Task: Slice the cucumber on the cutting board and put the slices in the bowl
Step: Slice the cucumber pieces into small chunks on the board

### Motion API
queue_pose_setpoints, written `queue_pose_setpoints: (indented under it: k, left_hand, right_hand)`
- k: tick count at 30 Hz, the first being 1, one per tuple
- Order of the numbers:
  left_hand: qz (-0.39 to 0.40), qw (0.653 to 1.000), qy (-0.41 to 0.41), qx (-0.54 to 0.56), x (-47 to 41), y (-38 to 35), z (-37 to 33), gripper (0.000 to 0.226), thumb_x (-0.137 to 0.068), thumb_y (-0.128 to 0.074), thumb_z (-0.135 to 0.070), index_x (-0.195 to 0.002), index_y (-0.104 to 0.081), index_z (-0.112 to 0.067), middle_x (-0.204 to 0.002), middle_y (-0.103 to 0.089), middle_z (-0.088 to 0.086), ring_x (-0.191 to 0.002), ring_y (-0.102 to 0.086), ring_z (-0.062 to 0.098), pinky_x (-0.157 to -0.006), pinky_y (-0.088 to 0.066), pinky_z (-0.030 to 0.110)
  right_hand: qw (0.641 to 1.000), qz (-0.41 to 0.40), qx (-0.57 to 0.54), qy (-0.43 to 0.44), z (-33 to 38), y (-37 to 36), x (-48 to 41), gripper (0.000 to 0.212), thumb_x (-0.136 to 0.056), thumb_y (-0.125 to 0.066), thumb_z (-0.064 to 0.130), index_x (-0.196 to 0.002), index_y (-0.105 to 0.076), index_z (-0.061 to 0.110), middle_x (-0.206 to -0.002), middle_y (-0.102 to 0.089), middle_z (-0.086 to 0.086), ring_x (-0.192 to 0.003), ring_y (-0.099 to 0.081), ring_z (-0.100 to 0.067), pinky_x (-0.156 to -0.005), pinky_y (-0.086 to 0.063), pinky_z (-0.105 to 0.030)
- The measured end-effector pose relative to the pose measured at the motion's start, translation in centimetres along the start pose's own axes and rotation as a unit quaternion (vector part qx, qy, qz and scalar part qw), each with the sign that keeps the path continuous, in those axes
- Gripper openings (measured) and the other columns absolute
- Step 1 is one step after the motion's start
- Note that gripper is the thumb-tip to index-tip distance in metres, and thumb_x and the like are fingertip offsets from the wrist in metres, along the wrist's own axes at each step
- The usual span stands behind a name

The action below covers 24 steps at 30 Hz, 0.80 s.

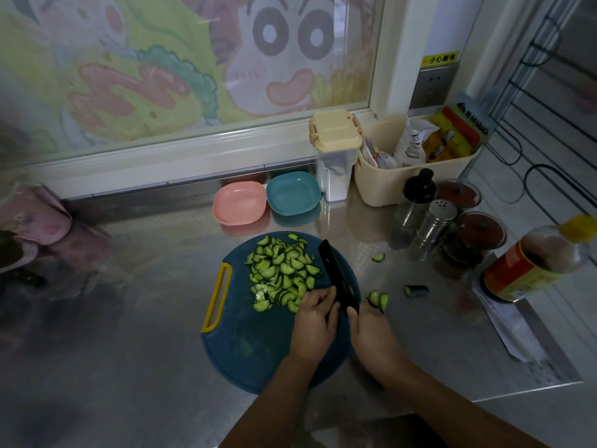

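A pile of several half-moon cucumber slices lies on the round blue cutting board, which has a yellow handle at its left. A black knife stands on the board just right of the pile. My right hand grips its handle. My left hand rests on the board at the pile's near edge, fingers curled against the blade's left side. A few slices lie off the board on the counter, with one more slice farther back. A cucumber end piece lies to the right.
A pink bowl and a teal bowl sit behind the board. Shakers, jars, a bottle, a lidded container and a cream basket crowd the right side. A pink object sits at the left.
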<state>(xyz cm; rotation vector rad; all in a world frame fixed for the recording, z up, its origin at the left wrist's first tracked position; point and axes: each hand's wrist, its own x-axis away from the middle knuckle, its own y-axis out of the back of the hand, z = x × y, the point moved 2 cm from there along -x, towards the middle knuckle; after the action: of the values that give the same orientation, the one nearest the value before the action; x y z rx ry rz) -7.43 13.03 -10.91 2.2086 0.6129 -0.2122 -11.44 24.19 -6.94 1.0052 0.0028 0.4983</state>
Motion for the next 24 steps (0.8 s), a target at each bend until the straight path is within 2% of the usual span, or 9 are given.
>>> queue_pose_setpoints:
  k: [5, 9, 13, 17, 24]
  left_hand:
    - [-0.002, 1.000, 0.006, 0.011, 0.0, 0.2, -0.1, 0.036, -0.092, -0.046, -0.023, -0.117, -0.063, -0.003, -0.094, -0.060, 0.007, -0.093, -0.047, 0.010, -0.084, -0.039, 0.017]
    - [-0.004, 1.000, 0.016, 0.015, 0.0, 0.2, 0.0, 0.037, -0.092, -0.046, -0.026, -0.118, -0.062, -0.005, -0.095, -0.059, 0.006, -0.094, -0.047, 0.009, -0.085, -0.041, 0.020]
    - [-0.004, 1.000, 0.018, 0.014, 0.0, 0.2, -0.1, 0.037, -0.092, -0.046, -0.026, -0.119, -0.062, -0.007, -0.094, -0.059, 0.004, -0.093, -0.047, 0.009, -0.085, -0.041, 0.021]
    - [-0.001, 1.000, 0.016, 0.011, 0.0, 0.2, -0.1, 0.037, -0.091, -0.047, -0.026, -0.118, -0.063, -0.006, -0.091, -0.058, 0.004, -0.091, -0.046, 0.009, -0.083, -0.040, 0.018]
    - [-0.003, 1.000, 0.023, 0.000, -0.1, 0.2, -0.2, 0.039, -0.091, -0.046, -0.027, -0.116, -0.064, -0.003, -0.090, -0.060, 0.007, -0.091, -0.046, 0.009, -0.084, -0.039, 0.016]
  right_hand:
    - [1.000, -0.017, -0.006, -0.012, 0.0, -0.2, -0.1, 0.040, -0.099, -0.027, 0.036, -0.096, -0.056, 0.007, -0.087, -0.063, -0.009, -0.074, -0.058, -0.020, -0.071, -0.049, -0.038]
    - [0.999, 0.007, -0.035, -0.017, -0.3, 0.1, -0.1, 0.037, -0.101, -0.029, 0.030, -0.103, -0.056, 0.005, -0.094, -0.063, -0.011, -0.082, -0.059, -0.021, -0.070, -0.044, -0.029]
    - [0.999, 0.009, -0.048, -0.005, -0.5, 0.6, 0.6, 0.039, -0.101, -0.029, 0.030, -0.108, -0.055, 0.002, -0.096, -0.064, -0.012, -0.084, -0.060, -0.023, -0.072, -0.045, -0.030]
    - [0.998, 0.001, -0.069, -0.008, -0.5, 1.1, 1.1, 0.035, -0.101, -0.029, 0.029, -0.109, -0.054, 0.005, -0.090, -0.063, -0.012, -0.070, -0.054, -0.018, -0.057, -0.034, -0.026]
    - [0.997, 0.002, -0.076, 0.003, -0.4, 1.5, 1.7, 0.034, -0.101, -0.031, 0.029, -0.110, -0.053, 0.004, -0.086, -0.060, -0.007, -0.071, -0.055, -0.018, -0.056, -0.032, -0.024]
